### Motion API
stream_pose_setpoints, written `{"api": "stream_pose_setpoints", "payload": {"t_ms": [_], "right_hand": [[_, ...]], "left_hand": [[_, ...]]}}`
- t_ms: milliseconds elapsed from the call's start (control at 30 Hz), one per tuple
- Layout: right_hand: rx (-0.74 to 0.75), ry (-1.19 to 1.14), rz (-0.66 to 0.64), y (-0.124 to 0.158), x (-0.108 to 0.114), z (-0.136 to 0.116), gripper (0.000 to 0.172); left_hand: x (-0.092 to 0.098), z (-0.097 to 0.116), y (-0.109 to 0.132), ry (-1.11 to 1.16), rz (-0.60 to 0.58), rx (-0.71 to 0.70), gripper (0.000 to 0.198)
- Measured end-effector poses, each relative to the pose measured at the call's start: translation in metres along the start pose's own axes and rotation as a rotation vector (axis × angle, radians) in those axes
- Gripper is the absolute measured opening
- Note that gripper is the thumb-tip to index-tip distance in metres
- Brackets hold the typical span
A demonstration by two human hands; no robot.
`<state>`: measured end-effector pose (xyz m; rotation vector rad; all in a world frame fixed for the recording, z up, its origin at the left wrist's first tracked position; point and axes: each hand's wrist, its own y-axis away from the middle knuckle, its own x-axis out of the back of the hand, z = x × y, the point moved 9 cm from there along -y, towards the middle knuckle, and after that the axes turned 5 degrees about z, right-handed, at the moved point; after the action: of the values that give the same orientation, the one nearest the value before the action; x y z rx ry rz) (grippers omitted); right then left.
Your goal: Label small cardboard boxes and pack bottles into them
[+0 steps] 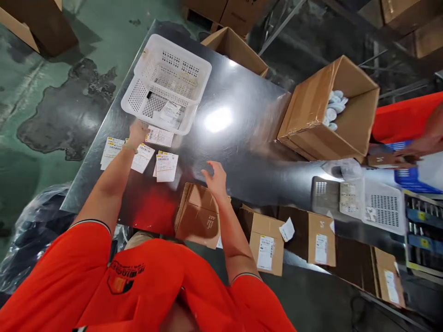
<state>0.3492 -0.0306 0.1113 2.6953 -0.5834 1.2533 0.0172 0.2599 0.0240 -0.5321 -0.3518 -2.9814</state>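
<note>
While left hand (138, 132) touches labels (166, 167), print blurred

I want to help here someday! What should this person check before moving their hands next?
1. Is the left hand on a label by the white basket? Ok, it touches one; whether it grips it, cannot tell.
2. Is the right hand free? Ok, open above the flat cardboard stack.
3. Do the other labels lie flat on the steel table? Ok.
4. Is the label print readable? Cannot tell, too small.
5. Is the co-worker's hand clear? Ok, far right.
</note>
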Motion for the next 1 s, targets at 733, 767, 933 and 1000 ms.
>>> {"api": "stream_pose_setpoints", "payload": {"t_ms": [733,767,933,1000], "right_hand": [[0.013,-0.079,0.098,0.077,0.027,-0.019,0.031],[0.011,-0.076,0.097,0.079,0.028,-0.016,0.031],[-0.005,-0.044,0.107,0.084,0.033,-0.003,0.034],[0.003,-0.046,0.109,0.083,0.034,-0.003,0.033]], "left_hand": [[0.02,-0.053,0.141,-0.672,0.05,-0.036,0.085],[0.018,-0.052,0.144,-0.7,0.031,-0.027,0.08],[0.006,-0.04,0.182,-0.797,-0.12,-0.085,0.031],[0.014,-0.046,0.2,-0.793,-0.135,-0.058,0.029]]}}
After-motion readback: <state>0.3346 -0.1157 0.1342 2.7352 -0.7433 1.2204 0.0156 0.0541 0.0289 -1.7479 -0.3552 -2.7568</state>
